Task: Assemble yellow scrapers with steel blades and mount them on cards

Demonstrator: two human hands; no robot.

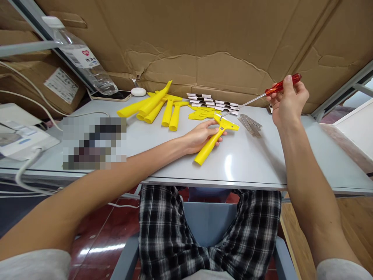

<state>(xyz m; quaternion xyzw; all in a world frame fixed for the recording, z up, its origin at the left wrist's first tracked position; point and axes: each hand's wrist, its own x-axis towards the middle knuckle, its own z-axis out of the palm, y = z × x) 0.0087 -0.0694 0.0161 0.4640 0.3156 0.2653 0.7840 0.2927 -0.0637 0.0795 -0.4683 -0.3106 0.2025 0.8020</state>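
My left hand (202,138) is closed around the neck of a yellow scraper (208,147), whose handle points down toward the table's front edge. A thin metal blade edge shows along the scraper's head. My right hand (288,99) grips the red handle of a screwdriver (282,85). The screwdriver's shaft slants down to the left, and its tip meets the left side of the scraper's head. Just right of the head lie several loose metal blades (250,125). Behind it sit flat yellow plastic pieces (202,112) and small white-and-black packets (201,101).
Several yellow scraper handles (159,107) lie at the back of the grey table (256,167). A water bottle (84,58) stands at the back left near a phone (112,96) and a white oval object (138,91). Cardboard (204,35) walls the back. White cables run at left.
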